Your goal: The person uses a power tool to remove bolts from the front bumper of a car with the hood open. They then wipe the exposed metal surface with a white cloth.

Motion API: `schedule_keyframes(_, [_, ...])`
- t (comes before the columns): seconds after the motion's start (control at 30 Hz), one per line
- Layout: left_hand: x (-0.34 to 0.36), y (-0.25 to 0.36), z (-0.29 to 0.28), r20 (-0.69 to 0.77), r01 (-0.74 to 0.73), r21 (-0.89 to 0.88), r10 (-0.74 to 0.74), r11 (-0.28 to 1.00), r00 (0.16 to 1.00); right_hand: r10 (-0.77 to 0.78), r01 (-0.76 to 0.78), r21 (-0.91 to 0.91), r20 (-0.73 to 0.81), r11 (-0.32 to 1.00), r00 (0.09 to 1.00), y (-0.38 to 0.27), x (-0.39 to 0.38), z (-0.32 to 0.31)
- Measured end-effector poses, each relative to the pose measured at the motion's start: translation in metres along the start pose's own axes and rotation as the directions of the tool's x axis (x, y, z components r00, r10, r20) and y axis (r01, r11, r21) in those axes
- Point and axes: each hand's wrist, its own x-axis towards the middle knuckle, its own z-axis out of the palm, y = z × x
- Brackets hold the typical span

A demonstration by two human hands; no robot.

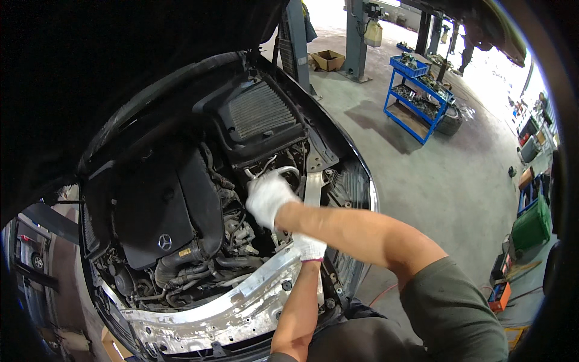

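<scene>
I am leaning over a car's engine bay, both hands in white knit gloves. My right hand (270, 198) is over the gap between the engine and the air filter housing (262, 114); it is blurred, and its fingers cannot be made out. Beside it curves a grey hose or pipe (289, 170). My left hand (310, 248) lies lower, at the silver front crossmember (265, 274), partly under my right forearm. Its fingers are hidden. To the left of my hands sits the black engine cover (163, 208), with a ribbed intake duct (175, 265) at its front edge.
The raised dark hood (120, 60) hangs over the bay. The car's fender (353, 151) runs along the right. Beyond it stand a blue tool cart (416, 99), a lift post (357, 42), a cardboard box (329, 60) and a green bin (532, 226).
</scene>
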Motion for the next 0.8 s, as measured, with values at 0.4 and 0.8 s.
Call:
schedule_keyframes(0.4, [0.023,0.017,0.016,0.009,-0.135,0.638,0.168,0.758,0.986,0.376,-0.278,0.405,-0.186,0.871,0.908,0.039,-0.198,0.08])
schedule_keyframes(0.8, [0.002,0.047,0.004,0.216,-0.157,0.708,0.0,0.688,0.976,0.134,-0.151,0.207,0.091,0.967,0.987,0.033,0.029,0.009])
